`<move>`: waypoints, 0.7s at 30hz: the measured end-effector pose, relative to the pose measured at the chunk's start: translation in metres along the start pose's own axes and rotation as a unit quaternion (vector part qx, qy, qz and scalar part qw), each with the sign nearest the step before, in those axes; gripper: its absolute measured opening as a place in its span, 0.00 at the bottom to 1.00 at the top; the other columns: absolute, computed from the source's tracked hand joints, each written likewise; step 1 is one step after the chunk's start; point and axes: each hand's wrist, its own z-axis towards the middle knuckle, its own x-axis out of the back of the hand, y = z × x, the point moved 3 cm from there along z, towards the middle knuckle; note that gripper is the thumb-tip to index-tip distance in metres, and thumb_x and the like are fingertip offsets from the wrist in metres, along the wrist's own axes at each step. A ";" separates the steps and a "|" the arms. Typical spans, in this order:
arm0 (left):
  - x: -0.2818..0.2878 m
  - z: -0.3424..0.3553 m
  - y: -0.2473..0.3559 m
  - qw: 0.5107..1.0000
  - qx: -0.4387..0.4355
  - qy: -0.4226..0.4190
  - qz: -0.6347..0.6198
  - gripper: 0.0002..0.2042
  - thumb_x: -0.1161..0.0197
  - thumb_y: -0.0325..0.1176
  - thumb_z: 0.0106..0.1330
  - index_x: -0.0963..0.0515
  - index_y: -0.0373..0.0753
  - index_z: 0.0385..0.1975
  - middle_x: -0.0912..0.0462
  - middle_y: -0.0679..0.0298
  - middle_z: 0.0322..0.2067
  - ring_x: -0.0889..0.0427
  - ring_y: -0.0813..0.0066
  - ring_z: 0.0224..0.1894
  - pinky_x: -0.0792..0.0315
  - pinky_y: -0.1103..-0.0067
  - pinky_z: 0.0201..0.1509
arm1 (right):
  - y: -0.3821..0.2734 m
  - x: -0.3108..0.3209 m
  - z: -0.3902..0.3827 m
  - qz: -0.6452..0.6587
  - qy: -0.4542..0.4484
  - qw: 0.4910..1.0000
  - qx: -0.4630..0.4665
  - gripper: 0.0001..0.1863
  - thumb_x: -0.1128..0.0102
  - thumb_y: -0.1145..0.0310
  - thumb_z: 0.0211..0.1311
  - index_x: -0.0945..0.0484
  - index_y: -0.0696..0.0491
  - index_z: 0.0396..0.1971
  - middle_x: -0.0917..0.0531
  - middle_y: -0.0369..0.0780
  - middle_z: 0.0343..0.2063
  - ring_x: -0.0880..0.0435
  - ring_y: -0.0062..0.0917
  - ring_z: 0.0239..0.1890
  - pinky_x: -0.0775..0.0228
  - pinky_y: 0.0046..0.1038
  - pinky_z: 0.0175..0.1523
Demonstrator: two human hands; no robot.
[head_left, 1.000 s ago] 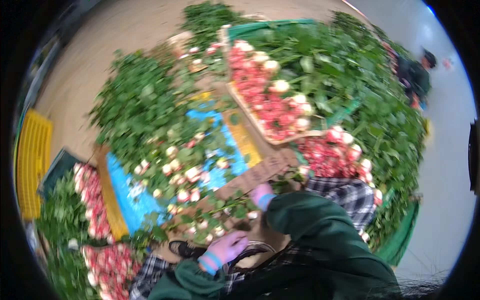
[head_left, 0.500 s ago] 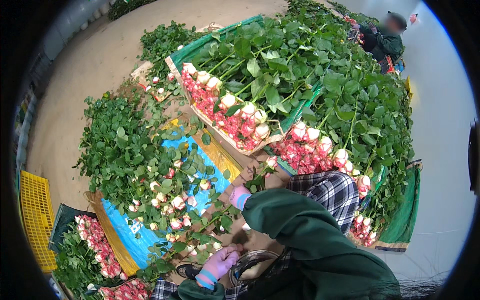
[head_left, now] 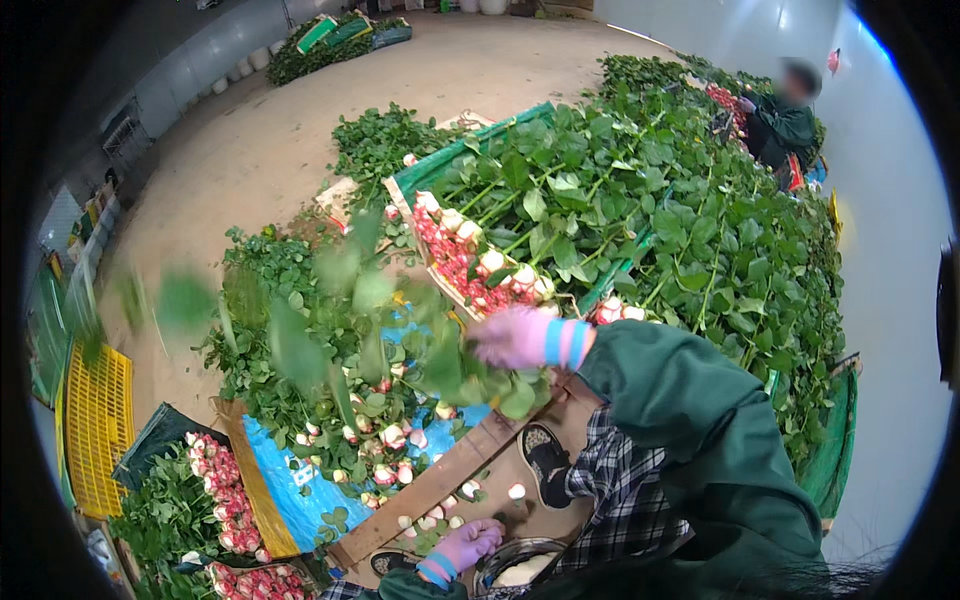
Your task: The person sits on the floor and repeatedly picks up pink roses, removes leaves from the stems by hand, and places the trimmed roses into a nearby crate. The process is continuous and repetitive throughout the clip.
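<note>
My right hand (head_left: pixel 518 338), in a pink-purple glove with a blue-striped cuff, is raised over the middle and blurred by motion. It appears closed on a leafy rose stem (head_left: pixel 440 350), whose leaves streak away to the left; its flower head cannot be made out. Low in the view, my left hand (head_left: pixel 467 545), gloved alike, has its fingers curled near a round, dark-rimmed object with a pale middle (head_left: pixel 520 570). What those fingers hold, if anything, is hidden. Cut white-pink roses (head_left: pixel 392 436) lie in a leafy heap on a blue sheet (head_left: pixel 262 440) to the left.
Wrapped rose bunches (head_left: pixel 490 262) with long leafy stems fill the right. A wooden plank (head_left: pixel 440 495) crosses before my feet, with loose petals (head_left: pixel 430 520) around it. A yellow crate (head_left: pixel 98 430) and more bunches (head_left: pixel 222 490) stand left. Another person (head_left: pixel 785 120) sits far right.
My right hand has moved up, sweeping leafy greenery leftward in a blur. My left hand stays low, and the stem beside it no longer shows there. The view has tilted up.
</note>
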 end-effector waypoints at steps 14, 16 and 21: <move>0.004 -0.005 0.046 0.988 0.059 0.066 -0.127 0.08 0.52 0.23 0.66 0.30 0.40 0.25 0.28 0.71 0.27 0.36 0.86 0.25 0.37 0.90 0.32 | 0.232 0.153 0.078 0.567 0.476 0.622 -0.255 0.28 0.41 0.51 0.62 0.33 0.48 0.58 0.30 0.44 0.56 0.26 0.33 0.48 0.30 0.26 0.40; 0.009 -0.003 0.039 0.985 0.046 0.054 -0.157 0.10 0.52 0.21 0.63 0.33 0.42 0.20 0.29 0.72 0.26 0.38 0.86 0.24 0.39 0.90 0.32 | 0.247 0.141 0.083 0.589 0.452 0.599 -0.299 0.30 0.40 0.46 0.60 0.33 0.44 0.59 0.34 0.44 0.60 0.32 0.33 0.54 0.36 0.30 0.50; 0.046 0.010 -0.003 0.996 -0.061 0.059 -0.022 0.09 0.52 0.23 0.60 0.35 0.44 0.18 0.33 0.72 0.19 0.37 0.81 0.22 0.42 0.86 0.27 | 0.195 0.138 0.084 0.463 0.429 0.730 -0.260 0.33 0.45 0.40 0.60 0.27 0.55 0.51 0.22 0.47 0.45 0.25 0.31 0.41 0.31 0.34 0.45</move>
